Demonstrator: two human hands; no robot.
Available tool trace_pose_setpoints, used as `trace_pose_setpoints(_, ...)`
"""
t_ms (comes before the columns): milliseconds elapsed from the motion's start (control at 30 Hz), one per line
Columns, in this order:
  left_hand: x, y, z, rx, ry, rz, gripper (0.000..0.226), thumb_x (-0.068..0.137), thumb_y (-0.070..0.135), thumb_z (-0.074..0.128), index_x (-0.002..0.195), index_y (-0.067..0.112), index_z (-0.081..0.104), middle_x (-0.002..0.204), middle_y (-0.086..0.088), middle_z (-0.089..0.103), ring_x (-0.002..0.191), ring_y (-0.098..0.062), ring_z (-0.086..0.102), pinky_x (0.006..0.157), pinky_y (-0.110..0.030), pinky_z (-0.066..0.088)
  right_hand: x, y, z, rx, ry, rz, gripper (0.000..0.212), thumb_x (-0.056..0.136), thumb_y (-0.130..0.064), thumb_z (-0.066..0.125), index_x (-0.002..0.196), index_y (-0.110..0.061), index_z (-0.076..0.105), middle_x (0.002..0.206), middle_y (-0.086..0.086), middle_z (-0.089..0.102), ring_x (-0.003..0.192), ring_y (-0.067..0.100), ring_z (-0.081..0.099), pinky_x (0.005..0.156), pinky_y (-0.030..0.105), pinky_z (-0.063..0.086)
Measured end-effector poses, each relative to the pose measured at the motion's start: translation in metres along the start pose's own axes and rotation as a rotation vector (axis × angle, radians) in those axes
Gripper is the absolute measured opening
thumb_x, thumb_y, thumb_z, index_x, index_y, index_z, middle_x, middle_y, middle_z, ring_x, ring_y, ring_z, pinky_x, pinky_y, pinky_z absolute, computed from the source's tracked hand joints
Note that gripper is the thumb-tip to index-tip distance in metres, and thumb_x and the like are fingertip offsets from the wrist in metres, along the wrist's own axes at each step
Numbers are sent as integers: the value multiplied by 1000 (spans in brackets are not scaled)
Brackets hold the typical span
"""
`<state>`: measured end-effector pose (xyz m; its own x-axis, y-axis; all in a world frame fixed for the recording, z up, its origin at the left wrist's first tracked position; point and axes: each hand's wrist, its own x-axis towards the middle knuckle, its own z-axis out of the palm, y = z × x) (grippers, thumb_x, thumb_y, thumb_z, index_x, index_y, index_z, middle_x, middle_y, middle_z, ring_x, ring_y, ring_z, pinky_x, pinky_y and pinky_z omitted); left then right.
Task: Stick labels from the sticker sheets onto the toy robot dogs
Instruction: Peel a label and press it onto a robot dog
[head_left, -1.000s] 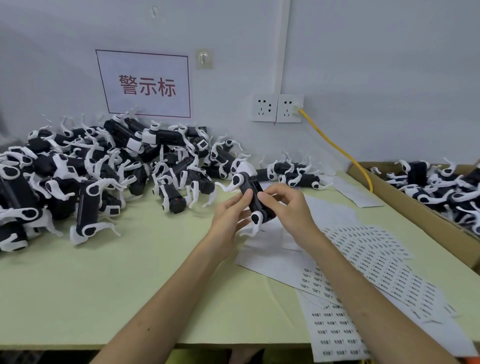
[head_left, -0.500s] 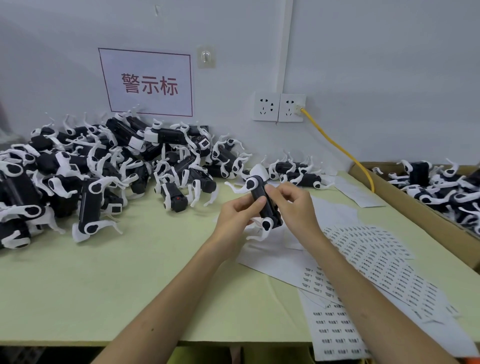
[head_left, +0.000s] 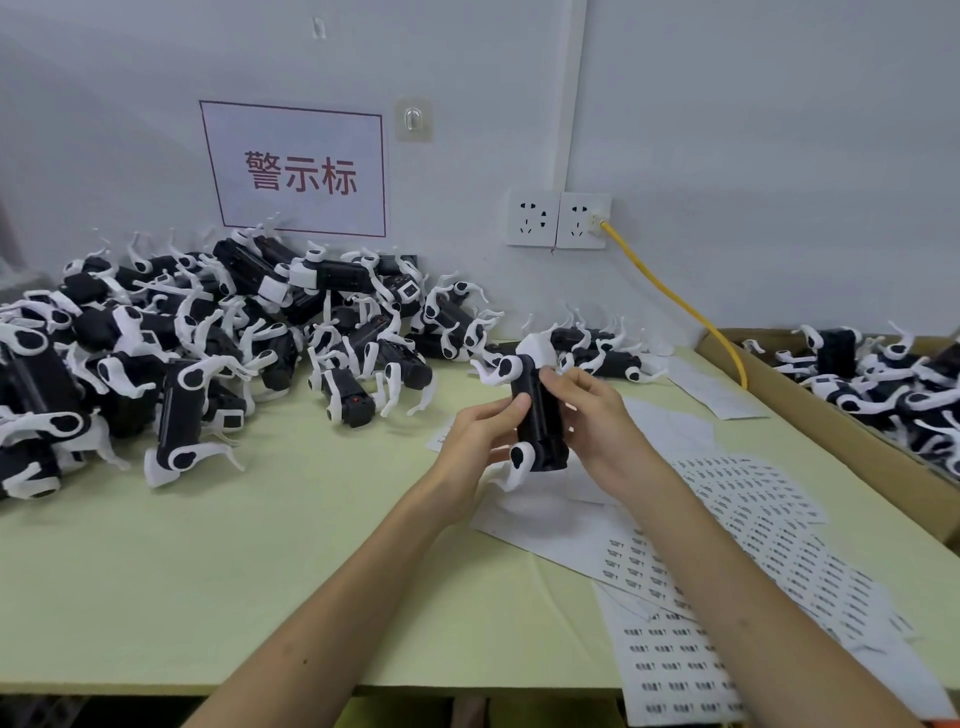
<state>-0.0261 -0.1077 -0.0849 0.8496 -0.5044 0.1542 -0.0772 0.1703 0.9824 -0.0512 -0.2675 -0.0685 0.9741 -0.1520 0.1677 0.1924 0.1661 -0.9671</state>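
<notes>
Head view: at the centre of the frame both hands hold one toy robot dog (head_left: 537, 415) in the air above the pale green table (head_left: 208, 571). The left hand (head_left: 475, 441) grips its black body from the left with the thumb against its side, and the right hand (head_left: 597, 421) curls round it from the right, fingertips high on the body near the white head. Compared with a second ago the dog has swung from leaning toward the upper left to nearly upright, and it sits slightly lower and further right; both hands have kept their hold. Whether a label is on the body cannot be told. Sticker sheets (head_left: 769, 525) lie spread over the table at the lower right, under the right forearm. A pile of toy dogs (head_left: 208, 353) fills the left of the frame against the wall, and more lie in a cardboard box (head_left: 810, 410) at the right edge. On the wall hang a sign (head_left: 296, 169) and sockets (head_left: 558, 219) with a yellow cable (head_left: 675, 301).
</notes>
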Motion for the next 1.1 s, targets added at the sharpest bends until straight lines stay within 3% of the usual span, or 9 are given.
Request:
trace_pose_setpoints(100,0,0,-1,-5,-15,-22,44,108,36,47,123,2,71,118,-21,74,114,-39,68,108,-54,48,0,-3,-1,72,-39,51,29,77,-36,76,72,-21,52,78,-2,64,68,15,56,67,28,43)
trace_pose_setpoints(200,1,-1,-2,-18,-36,-26,45,109,37,42,118,7,74,106,-10,77,92,-22,73,71,-26,54,0,-2,-1,129,-65,74,26,83,-34,71,73,-21,50,79,-3,64,71,16,55,68,29,42)
trace_pose_setpoints(267,0,-1,-2,-46,-48,-30,43,110,37,40,114,10,74,100,-5,78,84,-16,74,62,-17,51,0,-2,-1,122,-65,69,26,84,-34,69,74,-21,49,82,0,59,71,16,52,67,29,41)
trace_pose_setpoints(400,2,-1,-3,-166,-104,-54,50,109,41,36,127,8,69,119,-12,74,105,-27,72,95,-37,55,-1,-1,1,98,-54,40,27,84,-36,69,78,-19,49,75,-1,50,65,14,43,61,26,37)
trace_pose_setpoints(533,4,0,-7,-284,-53,-77,48,109,43,37,131,12,67,117,-11,74,105,-22,71,96,-37,54,-3,0,4,-6,-116,-31,23,85,-31,70,80,-17,53,76,-1,55,67,12,50,64,23,45)
trace_pose_setpoints(667,6,1,-11,-389,25,-100,46,109,47,38,114,27,79,122,-6,74,109,-19,71,97,-38,54,-4,0,7,-7,-198,-44,8,94,-7,63,94,-14,61,92,1,63,83,16,66,77,34,58)
trace_pose_setpoints(867,5,2,-7,-338,31,-90,51,108,52,37,107,30,83,122,-4,75,114,-19,71,106,-41,50,-3,1,7,-53,-108,-45,10,90,-10,71,95,-14,63,91,5,63,85,24,63,86,50,48)
trace_pose_setpoints(1000,4,0,-6,-248,50,-57,50,103,49,48,127,12,70,126,-14,73,117,-29,70,115,-47,44,-4,6,13,-306,-26,-92,28,77,-39,78,93,-22,62,91,-4,65,74,13,62,66,27,47)
trace_pose_setpoints(1100,2,0,-5,-164,89,-51,44,102,43,58,127,9,70,123,-10,75,112,-22,68,109,-39,47,-3,11,14,-370,48,-146,32,78,-46,79,92,-21,63,92,-2,65,65,2,62,57,16,46)
